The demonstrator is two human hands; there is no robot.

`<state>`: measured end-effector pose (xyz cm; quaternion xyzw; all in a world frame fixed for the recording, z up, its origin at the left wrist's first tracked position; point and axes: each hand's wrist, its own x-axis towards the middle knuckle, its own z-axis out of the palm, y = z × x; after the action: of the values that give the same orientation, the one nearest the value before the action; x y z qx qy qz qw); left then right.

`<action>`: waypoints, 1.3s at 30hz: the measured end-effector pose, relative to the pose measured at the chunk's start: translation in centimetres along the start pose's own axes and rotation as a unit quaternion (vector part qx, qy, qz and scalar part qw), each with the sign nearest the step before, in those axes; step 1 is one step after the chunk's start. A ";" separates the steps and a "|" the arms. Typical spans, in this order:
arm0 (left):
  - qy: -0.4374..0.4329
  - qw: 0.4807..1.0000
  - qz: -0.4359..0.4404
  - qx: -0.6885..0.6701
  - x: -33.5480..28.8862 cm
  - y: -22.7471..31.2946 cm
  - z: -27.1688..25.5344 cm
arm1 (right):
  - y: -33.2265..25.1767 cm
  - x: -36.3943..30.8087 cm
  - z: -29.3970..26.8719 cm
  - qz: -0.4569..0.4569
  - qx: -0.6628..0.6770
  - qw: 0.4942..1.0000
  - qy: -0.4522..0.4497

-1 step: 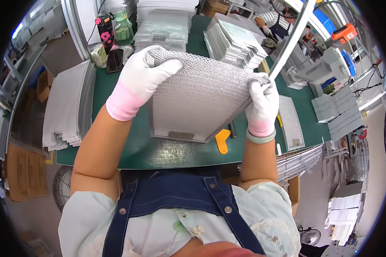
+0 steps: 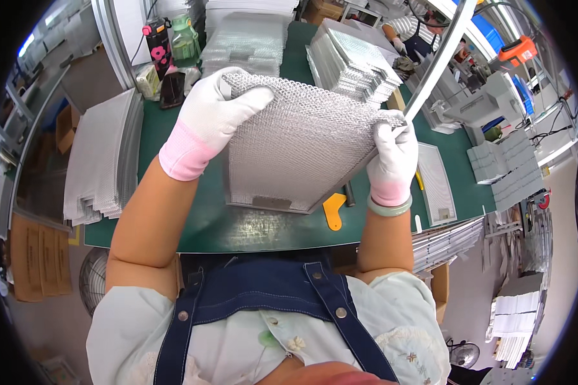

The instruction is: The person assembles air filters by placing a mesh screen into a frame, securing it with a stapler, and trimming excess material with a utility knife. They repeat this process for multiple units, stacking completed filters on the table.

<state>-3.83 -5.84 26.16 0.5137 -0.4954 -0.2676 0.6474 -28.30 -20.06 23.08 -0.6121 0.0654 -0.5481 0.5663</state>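
Observation:
A silver metal mesh sheet [image 2: 302, 128] is held up over the green table, tilted, with its far edge raised. My left hand [image 2: 221, 112] is closed on its upper left corner, thumb on the near face. At the upper right corner my right hand [image 2: 393, 151] pinches the mesh between thumb and fingers. Both hands wear white gloves with pink cuffs. A thin grey frame edge [image 2: 270, 208] with a dark rectangular patch shows at the sheet's bottom; whether frame and mesh are one piece I cannot tell. A yellow flat angled tool [image 2: 332, 212] lies just right of it.
Stacks of mesh panels stand at the left [image 2: 103, 154], the back [image 2: 244, 51] and back right [image 2: 350, 61]. A framed mesh panel [image 2: 435, 183] lies right of my right hand. A metal post [image 2: 440, 61] rises behind that hand. Bottles [image 2: 185, 42] stand back left. Another person [image 2: 412, 35] works beyond.

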 end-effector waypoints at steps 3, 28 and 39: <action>0.003 0.999 0.001 -0.042 0.1 0.2 0.1 | 1.3 0.3 0.7 -0.024 -0.002 0.999 0.038; -0.052 0.997 0.033 -0.043 -0.9 1.3 -0.2 | -6.6 5.8 2.7 -0.005 -0.331 0.896 -0.296; 0.111 0.977 0.109 -0.145 -6.0 0.7 2.5 | -7.9 1.5 0.8 -0.006 -0.278 0.929 -0.245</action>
<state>-8.43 -1.46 24.60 0.3837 -0.4293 -0.2051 0.7915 -31.35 -17.85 30.20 -0.8608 0.0706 -0.3441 0.3683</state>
